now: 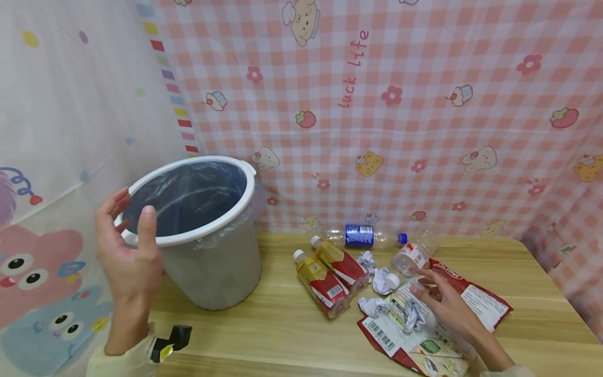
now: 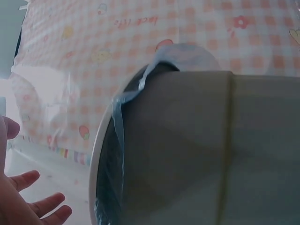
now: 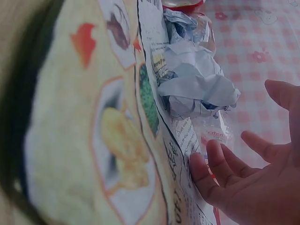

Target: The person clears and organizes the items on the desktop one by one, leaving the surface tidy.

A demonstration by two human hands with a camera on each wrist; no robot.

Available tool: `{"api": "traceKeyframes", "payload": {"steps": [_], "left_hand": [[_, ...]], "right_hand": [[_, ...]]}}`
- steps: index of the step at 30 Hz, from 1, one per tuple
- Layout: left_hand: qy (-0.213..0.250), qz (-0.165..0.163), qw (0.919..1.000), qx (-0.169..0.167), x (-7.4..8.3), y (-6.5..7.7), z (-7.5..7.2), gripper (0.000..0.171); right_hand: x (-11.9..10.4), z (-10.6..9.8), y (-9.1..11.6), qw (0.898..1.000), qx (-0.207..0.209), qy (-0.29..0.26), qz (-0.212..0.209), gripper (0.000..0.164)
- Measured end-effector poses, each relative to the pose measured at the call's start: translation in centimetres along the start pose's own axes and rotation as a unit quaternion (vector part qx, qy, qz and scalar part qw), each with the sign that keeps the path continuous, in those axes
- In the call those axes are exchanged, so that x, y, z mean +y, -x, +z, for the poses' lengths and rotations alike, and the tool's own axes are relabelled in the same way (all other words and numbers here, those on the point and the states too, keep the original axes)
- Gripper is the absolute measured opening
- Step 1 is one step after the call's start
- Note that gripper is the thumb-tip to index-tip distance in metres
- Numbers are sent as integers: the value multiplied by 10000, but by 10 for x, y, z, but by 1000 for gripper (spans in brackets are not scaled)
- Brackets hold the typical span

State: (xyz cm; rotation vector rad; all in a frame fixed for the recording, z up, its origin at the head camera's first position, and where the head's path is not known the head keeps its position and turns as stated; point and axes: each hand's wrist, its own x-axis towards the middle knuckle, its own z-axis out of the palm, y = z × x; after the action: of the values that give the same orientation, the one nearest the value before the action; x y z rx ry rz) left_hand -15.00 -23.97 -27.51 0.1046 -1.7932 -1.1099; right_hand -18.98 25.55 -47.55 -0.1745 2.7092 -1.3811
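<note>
My left hand (image 1: pixel 127 256) is beside the white rim of a grey trash bin (image 1: pixel 226 283), thumb and fingers spread, holding nothing. In the left wrist view, its fingers (image 2: pixel 47 205) appear apart from the rim. A clear plastic bag (image 1: pixel 216 180) lines the bin. On the right, my right hand (image 1: pixel 445 301) hovers low over a food packet (image 1: pixel 400 351) printed with a barcode, its fingers parted and relaxed. Close by its fingertips lies a crumpled paper ball (image 3: pixel 192 84) on the packet. A second red packet (image 1: pixel 485 306) extends behind that hand.
Two bottles with red labels and yellow contents (image 1: pixel 325 285) lie left of the paper. Behind are a clear bottle with a blue label (image 1: pixel 359 236) and a clear plastic bottle (image 1: pixel 412 256). More crumpled paper (image 1: pixel 383 281) lies between. A checked cloth (image 1: pixel 424 131) hangs along the table's back edge.
</note>
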Motion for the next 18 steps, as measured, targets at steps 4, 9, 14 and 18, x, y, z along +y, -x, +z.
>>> {"api": "traceKeyframes", "payload": {"steps": [4,9,14,18], "left_hand": [[-43,-124,9999,8,-6,-4,-4,46],[-158,-239,9996,-17,-13,-8,-9,46],[-380,-343,9987,18,-20,-12,-13,46],[-560,-379,9977,1,-28,-18,-16,46]], "right_hand": [[0,0,2,9999,-119,30,101,60],[0,1,3,9996,-199,-43,195,62],[0,2,5,9984,-364,-174,394,64],[1,4,7,9963,-518,-350,589,64]]}}
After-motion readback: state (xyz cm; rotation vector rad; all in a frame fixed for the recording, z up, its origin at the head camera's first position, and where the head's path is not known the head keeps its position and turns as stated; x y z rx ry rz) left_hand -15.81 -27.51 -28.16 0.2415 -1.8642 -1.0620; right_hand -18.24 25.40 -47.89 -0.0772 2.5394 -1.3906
